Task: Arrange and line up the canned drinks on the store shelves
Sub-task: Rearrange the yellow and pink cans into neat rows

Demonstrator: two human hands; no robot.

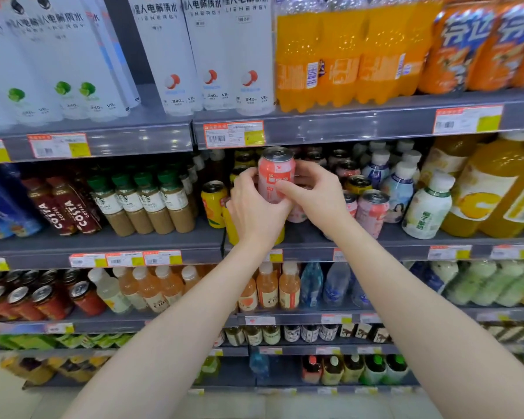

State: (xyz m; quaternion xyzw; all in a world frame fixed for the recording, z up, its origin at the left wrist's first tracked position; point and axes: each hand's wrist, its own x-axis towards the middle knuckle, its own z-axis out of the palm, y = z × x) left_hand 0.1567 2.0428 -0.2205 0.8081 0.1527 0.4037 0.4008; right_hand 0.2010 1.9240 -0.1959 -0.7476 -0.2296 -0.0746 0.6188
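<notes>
A pink can (275, 172) is held upright above the middle shelf (103, 246), in front of the can section. My left hand (256, 207) grips its lower left side and my right hand (313, 192) grips it from the right, thumb across the label. A yellow can (214, 204) stands on the shelf to the left. Another yellow can (232, 225) sits partly hidden under my left wrist. More pink cans (372, 211) stand to the right, with several pink and yellow cans in rows behind.
Coffee bottles (152, 204) fill the shelf left of the cans. White milk-drink bottles (427, 207) and large orange juice bottles (490, 195) stand to the right. The upper shelf edge (345, 125) with price tags hangs just above the held can. Lower shelves hold more bottles and cans.
</notes>
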